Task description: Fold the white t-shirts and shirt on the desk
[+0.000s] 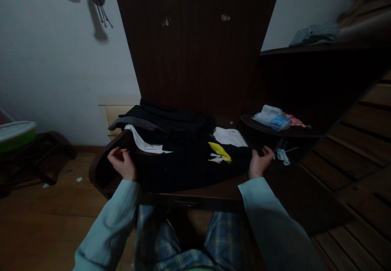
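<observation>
A black garment (183,169) with a yellow and white print (220,153) stretches sideways across the dark wooden desk (198,191) in front of me. My left hand (124,164) is at its left end, with fingers curled in against the cloth. At the opposite end my right hand (259,163) is closed on the cloth's edge, thumb toward the garment. Dim light hides exactly where the fingertips meet the fabric. Behind it lie a heap of dark clothes (171,118), a white strip of cloth (143,142) and a folded white cloth (230,136).
To the right, a corner shelf (317,130) bears a blue and white plastic packet (271,118). Grey cloth (314,34) rests on the upper shelf. A green tub (18,134) stands on a dark stool (42,157) at left. A tall dark panel (195,59) rises behind the desk.
</observation>
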### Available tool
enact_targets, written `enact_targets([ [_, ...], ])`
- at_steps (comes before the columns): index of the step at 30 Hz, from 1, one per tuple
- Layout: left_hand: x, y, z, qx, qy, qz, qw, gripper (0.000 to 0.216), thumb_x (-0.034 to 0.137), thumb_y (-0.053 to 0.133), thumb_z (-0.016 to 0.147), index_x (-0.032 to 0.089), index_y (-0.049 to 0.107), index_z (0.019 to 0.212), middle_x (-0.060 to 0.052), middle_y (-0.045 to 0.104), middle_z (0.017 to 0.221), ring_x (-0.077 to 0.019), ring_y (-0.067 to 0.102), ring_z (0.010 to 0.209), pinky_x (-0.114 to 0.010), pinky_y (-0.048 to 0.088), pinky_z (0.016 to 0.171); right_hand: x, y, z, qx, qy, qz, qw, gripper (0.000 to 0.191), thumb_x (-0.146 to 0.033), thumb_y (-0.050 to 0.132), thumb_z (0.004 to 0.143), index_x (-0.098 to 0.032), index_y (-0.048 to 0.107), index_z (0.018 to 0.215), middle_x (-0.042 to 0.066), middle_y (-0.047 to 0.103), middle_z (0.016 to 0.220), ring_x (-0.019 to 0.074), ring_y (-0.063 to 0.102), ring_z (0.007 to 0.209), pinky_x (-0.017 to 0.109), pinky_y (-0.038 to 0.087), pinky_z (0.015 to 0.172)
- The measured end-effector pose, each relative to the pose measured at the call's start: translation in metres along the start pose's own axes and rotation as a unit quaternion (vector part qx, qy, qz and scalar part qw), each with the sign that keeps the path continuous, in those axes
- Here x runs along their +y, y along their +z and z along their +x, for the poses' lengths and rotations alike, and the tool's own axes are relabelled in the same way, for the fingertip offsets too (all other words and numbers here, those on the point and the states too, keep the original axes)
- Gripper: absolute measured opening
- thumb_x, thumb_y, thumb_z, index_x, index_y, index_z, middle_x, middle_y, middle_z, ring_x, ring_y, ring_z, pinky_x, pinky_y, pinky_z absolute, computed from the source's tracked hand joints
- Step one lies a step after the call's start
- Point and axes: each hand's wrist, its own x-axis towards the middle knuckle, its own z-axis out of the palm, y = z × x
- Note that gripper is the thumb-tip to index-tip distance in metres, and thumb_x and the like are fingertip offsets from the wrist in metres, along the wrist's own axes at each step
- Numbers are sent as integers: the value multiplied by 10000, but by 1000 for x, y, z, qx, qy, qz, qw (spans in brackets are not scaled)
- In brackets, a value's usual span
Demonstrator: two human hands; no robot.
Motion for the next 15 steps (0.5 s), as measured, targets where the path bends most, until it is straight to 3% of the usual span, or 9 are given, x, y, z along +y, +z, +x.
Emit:
enact_targets([
  [1,7,-3,-7,-60,43,29,997,184,237,443,710,180,473,882,-6,555,777,-126,556,722,-255,455,690,-4,-2,1,3,-70,-34,997,439,-187,568,614,-157,503,1047,107,530,1141,230,478,1084,414,373,942],
  [3,21,-7,-22,-271,116,106,949,157,281,436,741,186,520,834,-14,592,781,-145,572,731,-260,450,690,-12,-1,-1,-82,-190,-79,975,353,-195,519,678,-169,522,1030,107,538,1131,229,478,1082,413,374,934],
  [5,30,-10,-31,-476,157,185,845,178,298,436,757,203,567,830,-13,633,807,-159,594,747,-257,445,684,-15,5,-6,-258,-271,-110,921,245,-191,479,726,-184,561,957,88,591,1026,217,531,994,398,406,892],
  [6,31,-12,-34,-539,167,220,795,191,297,436,761,214,586,844,-13,648,838,-165,603,770,-255,442,685,-15,8,-8,-350,-299,-126,879,210,-185,470,740,-191,577,921,78,608,978,212,550,953,389,419,871],
  [7,32,-13,-35,-575,173,254,758,203,288,431,765,222,600,857,-13,656,869,-170,608,794,-253,440,686,-13,12,-11,-425,-322,-145,833,189,-179,469,749,-196,589,893,73,617,950,210,558,929,381,429,853],
  [9,29,-15,-34,-601,172,316,714,220,260,424,767,231,620,862,-16,663,902,-172,613,824,-244,438,683,-8,17,-15,-509,-358,-199,757,177,-163,485,753,-197,609,874,75,620,945,216,555,928,374,436,833],
  [12,20,-20,-27,-613,153,374,679,217,269,444,764,238,633,865,-19,662,907,-170,618,828,-234,442,672,0,17,-16,-523,-387,-308,694,174,-165,542,744,-181,635,890,93,610,959,238,543,927,371,441,804],
  [15,9,-24,-19,-614,136,378,680,298,369,492,748,224,612,979,-54,640,983,-194,608,884,-264,459,724,2,13,-14,-531,-396,-372,650,157,-221,588,748,-173,658,880,100,602,980,248,534,934,363,439,803],
])
